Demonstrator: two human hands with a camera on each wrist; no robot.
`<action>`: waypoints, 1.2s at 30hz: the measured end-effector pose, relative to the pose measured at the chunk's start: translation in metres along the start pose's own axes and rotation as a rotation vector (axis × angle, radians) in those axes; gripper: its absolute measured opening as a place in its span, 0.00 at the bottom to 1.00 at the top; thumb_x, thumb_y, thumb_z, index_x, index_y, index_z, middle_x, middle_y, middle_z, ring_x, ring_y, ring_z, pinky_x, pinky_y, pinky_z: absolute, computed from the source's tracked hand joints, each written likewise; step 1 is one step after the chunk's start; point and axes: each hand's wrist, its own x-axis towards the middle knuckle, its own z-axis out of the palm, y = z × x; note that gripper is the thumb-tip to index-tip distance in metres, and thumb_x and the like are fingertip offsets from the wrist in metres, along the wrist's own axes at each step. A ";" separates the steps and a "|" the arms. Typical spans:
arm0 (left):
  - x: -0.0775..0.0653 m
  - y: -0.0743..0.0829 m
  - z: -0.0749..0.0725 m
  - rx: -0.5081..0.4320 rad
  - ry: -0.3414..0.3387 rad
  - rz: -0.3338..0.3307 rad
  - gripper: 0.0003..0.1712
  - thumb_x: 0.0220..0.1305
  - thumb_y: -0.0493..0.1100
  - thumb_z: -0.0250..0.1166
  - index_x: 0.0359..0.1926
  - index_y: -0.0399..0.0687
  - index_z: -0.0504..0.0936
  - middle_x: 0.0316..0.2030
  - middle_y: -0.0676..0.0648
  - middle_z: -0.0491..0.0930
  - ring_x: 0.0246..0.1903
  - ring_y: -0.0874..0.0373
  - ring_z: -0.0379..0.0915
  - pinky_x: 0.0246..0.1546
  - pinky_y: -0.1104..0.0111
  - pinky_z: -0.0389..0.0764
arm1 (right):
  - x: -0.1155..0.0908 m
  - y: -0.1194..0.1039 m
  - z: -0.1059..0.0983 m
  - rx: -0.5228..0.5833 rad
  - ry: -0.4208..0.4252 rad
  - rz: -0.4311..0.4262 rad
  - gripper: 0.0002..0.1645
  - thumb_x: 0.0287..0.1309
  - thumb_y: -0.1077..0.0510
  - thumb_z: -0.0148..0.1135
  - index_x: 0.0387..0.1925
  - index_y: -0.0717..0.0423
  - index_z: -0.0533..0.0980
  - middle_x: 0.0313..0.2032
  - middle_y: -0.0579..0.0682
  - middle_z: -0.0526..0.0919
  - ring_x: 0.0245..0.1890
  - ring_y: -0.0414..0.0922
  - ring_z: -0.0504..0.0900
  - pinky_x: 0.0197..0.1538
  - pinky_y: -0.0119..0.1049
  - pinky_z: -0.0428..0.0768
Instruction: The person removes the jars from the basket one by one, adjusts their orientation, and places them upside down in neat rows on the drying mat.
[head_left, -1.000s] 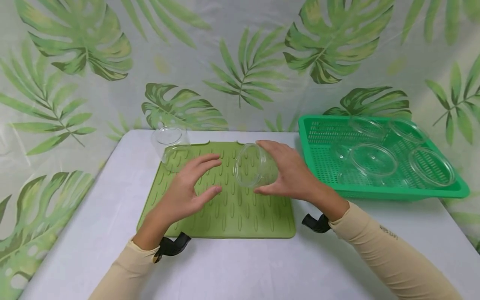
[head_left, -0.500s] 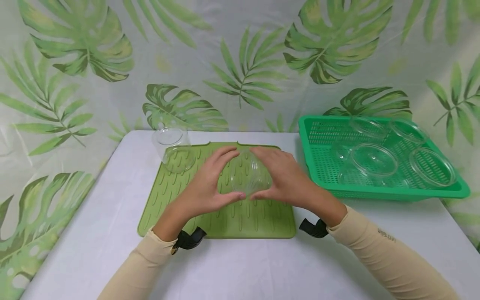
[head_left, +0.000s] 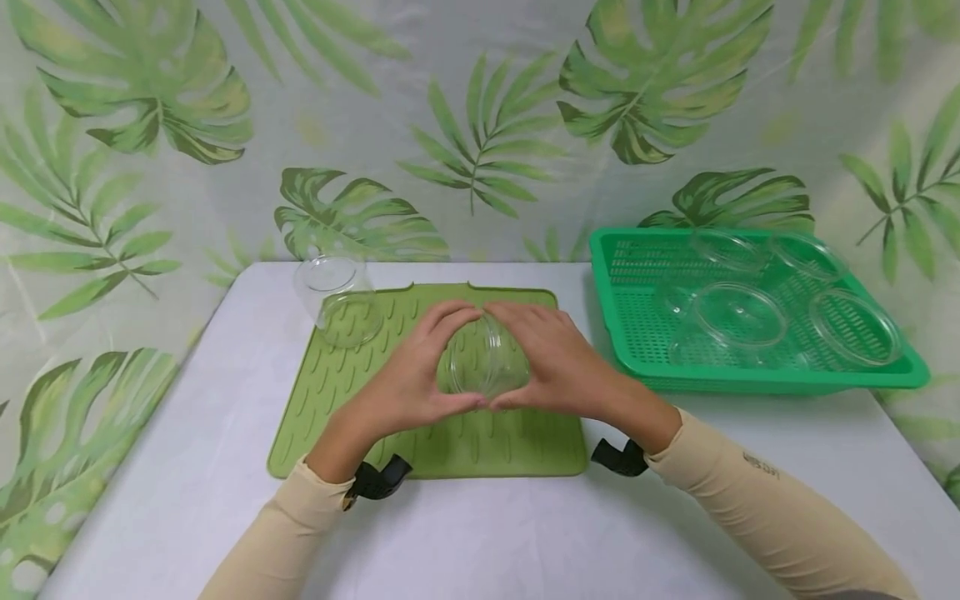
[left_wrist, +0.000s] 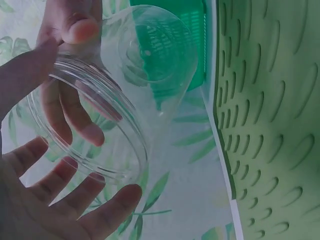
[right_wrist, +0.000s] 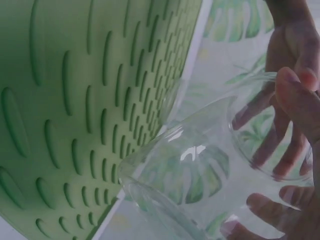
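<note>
A clear, wide-rimmed cup (head_left: pixel 480 367) is held on its side above the green ridged mat, its mouth toward the left. My left hand (head_left: pixel 412 371) grips it around the rim from the left. From the right, my right hand (head_left: pixel 558 358) curls around its wall, and the thumbs nearly meet at the near side. In the left wrist view the double rim (left_wrist: pixel 112 102) passes between thumb and fingers. The right wrist view shows the clear wall (right_wrist: pixel 185 155) in front of the mat. Whether it is glass or plastic I cannot tell.
The green mat (head_left: pixel 315 425) lies on a white-covered table (head_left: pixel 480 542). Another clear cup (head_left: pixel 341 304) stands upside down at the mat's far left corner. A green basket (head_left: pixel 750 382) at the right holds several clear cups. A leaf-print cloth (head_left: pixel 480 100) hangs behind.
My left hand has moved right from apart to take hold of the cup, which my right hand alone held. The cup has shifted slightly left and nearer. The head view has turned slightly.
</note>
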 end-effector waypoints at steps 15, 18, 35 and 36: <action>-0.001 0.005 -0.001 -0.005 0.026 0.079 0.48 0.43 0.49 0.80 0.65 0.47 0.70 0.63 0.44 0.67 0.61 0.51 0.69 0.59 0.54 0.78 | -0.012 -0.001 -0.008 0.031 -0.042 -0.003 0.69 0.36 0.30 0.78 0.76 0.48 0.55 0.72 0.49 0.66 0.72 0.52 0.65 0.68 0.62 0.68; -0.004 0.006 -0.004 -0.024 0.024 0.081 0.48 0.43 0.49 0.81 0.65 0.48 0.70 0.63 0.44 0.67 0.61 0.50 0.68 0.59 0.53 0.78 | -0.017 0.003 -0.010 0.089 -0.051 0.001 0.68 0.37 0.32 0.79 0.76 0.49 0.55 0.72 0.49 0.66 0.72 0.52 0.65 0.68 0.62 0.69; -0.014 0.005 -0.017 -0.190 0.074 0.080 0.48 0.40 0.41 0.82 0.64 0.46 0.70 0.63 0.44 0.66 0.61 0.52 0.69 0.54 0.55 0.83 | -0.035 0.017 -0.017 0.365 -0.001 0.033 0.63 0.41 0.44 0.81 0.75 0.51 0.56 0.72 0.51 0.64 0.73 0.51 0.62 0.70 0.59 0.68; -0.015 0.005 -0.017 -0.204 0.074 0.075 0.48 0.40 0.41 0.82 0.64 0.46 0.69 0.63 0.44 0.66 0.62 0.52 0.69 0.54 0.55 0.83 | -0.036 0.018 -0.017 0.400 0.000 0.041 0.63 0.42 0.46 0.81 0.76 0.51 0.55 0.73 0.52 0.64 0.73 0.51 0.62 0.70 0.59 0.68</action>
